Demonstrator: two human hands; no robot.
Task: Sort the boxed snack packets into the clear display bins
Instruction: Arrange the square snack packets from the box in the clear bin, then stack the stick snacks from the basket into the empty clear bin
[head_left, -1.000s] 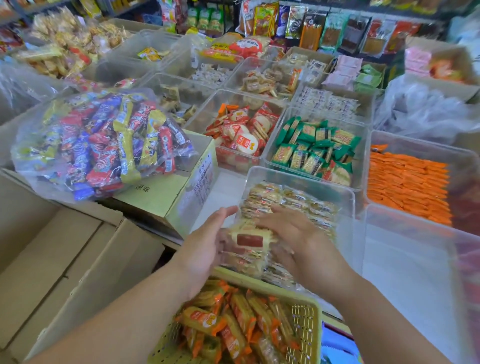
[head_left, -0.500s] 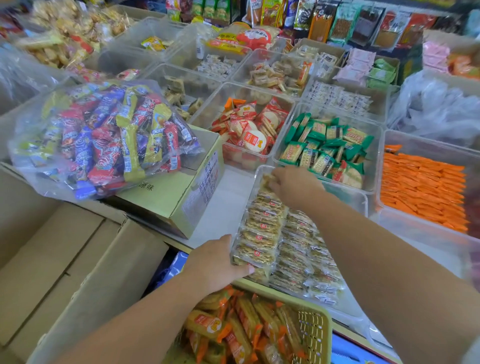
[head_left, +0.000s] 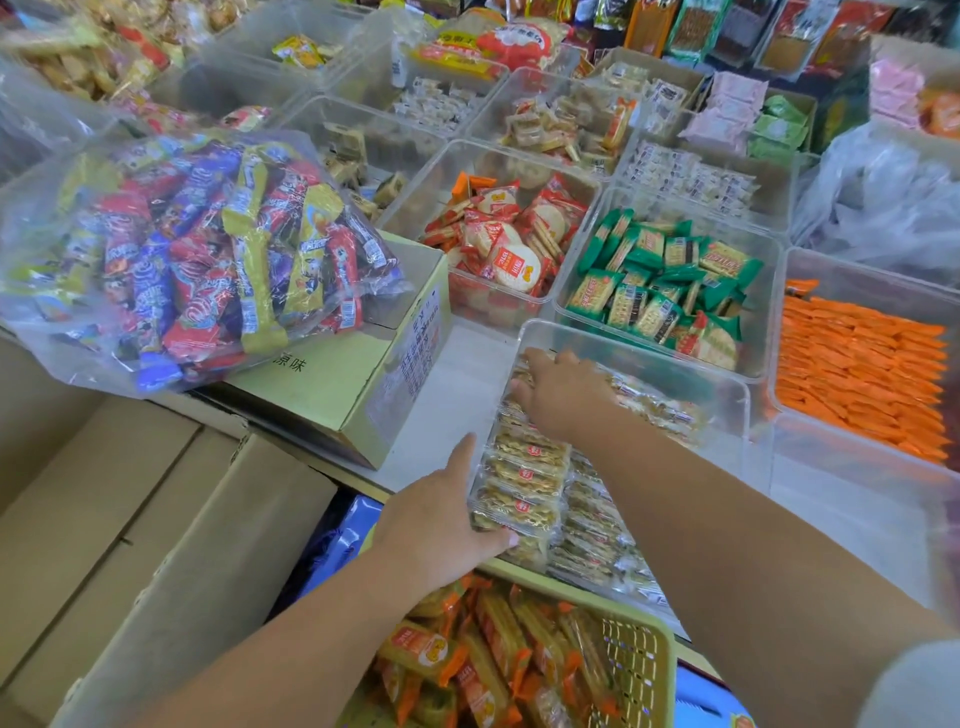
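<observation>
Hands have spread along the row of packets (head_left: 524, 467) since a second ago: left hand (head_left: 441, 519) at the near end, right hand (head_left: 563, 397) gone to the far end.
Neither hand clamps anything: the left braces the row's end with thumb up and fingers flat, and the right lays loose, spread fingers on top. The row lies in the clear bin (head_left: 675, 364), its long axis running from lower centre towards mid-frame, between the two palms. Squeezing it square looks next. A yellow basket (head_left: 639, 660) crowds the lower edge, and a cardboard box (head_left: 332, 395) stands to the left, apart.
</observation>
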